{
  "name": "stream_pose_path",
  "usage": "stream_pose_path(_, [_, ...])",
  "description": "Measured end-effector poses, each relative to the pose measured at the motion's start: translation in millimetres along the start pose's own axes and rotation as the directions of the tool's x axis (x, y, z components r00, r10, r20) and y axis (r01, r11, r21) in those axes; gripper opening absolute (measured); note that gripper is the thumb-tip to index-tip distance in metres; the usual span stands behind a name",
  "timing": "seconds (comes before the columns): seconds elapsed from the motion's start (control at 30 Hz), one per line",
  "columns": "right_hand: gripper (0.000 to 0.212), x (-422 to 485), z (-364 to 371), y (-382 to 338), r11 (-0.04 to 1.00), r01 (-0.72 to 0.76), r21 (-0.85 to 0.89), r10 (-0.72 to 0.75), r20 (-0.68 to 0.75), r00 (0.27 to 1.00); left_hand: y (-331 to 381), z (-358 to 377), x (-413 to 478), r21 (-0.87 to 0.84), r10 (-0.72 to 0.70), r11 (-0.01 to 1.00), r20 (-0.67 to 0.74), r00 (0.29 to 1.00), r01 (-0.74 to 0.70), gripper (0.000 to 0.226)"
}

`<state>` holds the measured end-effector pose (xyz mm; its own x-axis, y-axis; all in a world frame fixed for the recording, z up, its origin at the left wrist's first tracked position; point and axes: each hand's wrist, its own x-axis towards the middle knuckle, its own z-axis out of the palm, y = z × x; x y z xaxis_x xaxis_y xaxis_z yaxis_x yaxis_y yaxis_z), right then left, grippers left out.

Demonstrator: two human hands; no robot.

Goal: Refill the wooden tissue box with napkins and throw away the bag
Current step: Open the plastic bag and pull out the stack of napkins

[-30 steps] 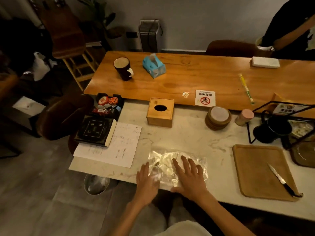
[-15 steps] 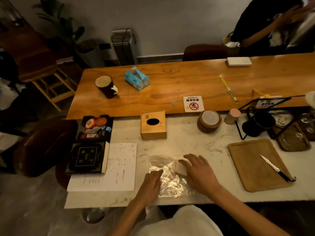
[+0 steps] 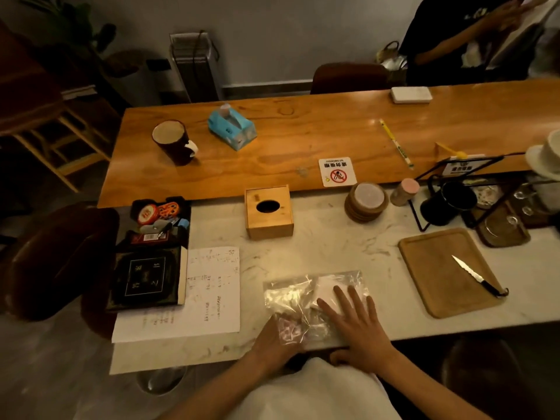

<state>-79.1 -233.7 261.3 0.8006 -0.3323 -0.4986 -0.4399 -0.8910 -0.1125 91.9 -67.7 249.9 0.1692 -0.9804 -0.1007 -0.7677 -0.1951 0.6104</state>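
A clear plastic bag [image 3: 291,294] lies flat on the marble counter [image 3: 333,250] near its front edge, with white napkins [image 3: 325,287] inside toward its right half. My right hand [image 3: 357,325] rests flat on the bag and napkins, fingers spread. At the bag's near left end, my left hand [image 3: 269,344] grips the plastic, and its fingers show through the film. The wooden tissue box [image 3: 269,228] stands upright farther back, apart from both hands, its oval slot dark.
A wooden board [image 3: 439,277] with a knife [image 3: 475,275] lies to the right. A paper sheet [image 3: 209,292] and a black book [image 3: 145,280] lie to the left. Coasters [image 3: 366,201], a black pitcher [image 3: 448,204], a mug [image 3: 174,142] and a blue tissue pack [image 3: 231,128] stand beyond. A person [image 3: 454,40] is at the far right.
My right hand has gone from curled over the napkins to flat with fingers spread. The bag lies stretched out wider. My left hand stays at the bag's near left end.
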Motion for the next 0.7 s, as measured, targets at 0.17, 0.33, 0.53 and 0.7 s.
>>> stream_pose_path(0.17, [0.102,11,-9,0,0.999,0.024,0.04,-0.016,-0.179,0.984,-13,8,12,0.371,0.037,0.923,0.181,0.983,-0.103,0.019])
stream_pose_path(0.33, [0.052,37,-92,22,0.957,0.028,0.29,0.05,-0.259,0.965,-21,-19,13,0.5,0.034,0.843,0.318,0.948,-0.198,0.044])
stream_pose_path(0.53, [0.041,102,-148,61,0.982,-0.151,0.112,0.155,-0.029,0.987,-13,-69,13,0.546,0.128,0.794,0.279,0.952,-0.266,0.033])
stream_pose_path(0.7, [0.069,58,-178,23,0.943,-0.009,0.333,0.046,-0.104,0.994,17,-108,20,0.483,0.17,0.851,0.119,0.978,-0.207,0.027])
